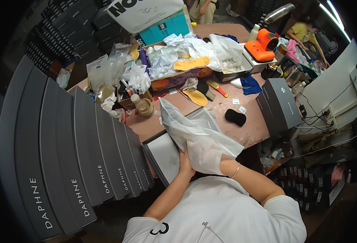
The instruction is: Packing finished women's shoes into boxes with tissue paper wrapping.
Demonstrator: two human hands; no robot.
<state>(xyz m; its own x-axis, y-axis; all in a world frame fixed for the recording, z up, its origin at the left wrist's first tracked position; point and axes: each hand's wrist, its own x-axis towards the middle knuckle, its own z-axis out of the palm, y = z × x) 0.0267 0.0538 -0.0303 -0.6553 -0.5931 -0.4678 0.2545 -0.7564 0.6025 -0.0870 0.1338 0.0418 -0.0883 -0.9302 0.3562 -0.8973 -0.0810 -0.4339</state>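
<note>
Lower centre: gripping the white bag [200,137] with curled left hand [185,163], prob steadying it over hidden right hand [226,165], can't tell its grip.

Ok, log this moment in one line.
Left hand: touching translucent white wrap | Right hand: mostly covered by wrap, grip unclear | White-lined dark box: beside left hand | Black pad: on table

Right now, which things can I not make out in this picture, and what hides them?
Head view:
Right hand: fingers blurred by translucent white wrapping.
Left hand: fingertips behind the wrapping.
Open grey box: right side covered by wrapping.
Small white labels: print too small.
</note>
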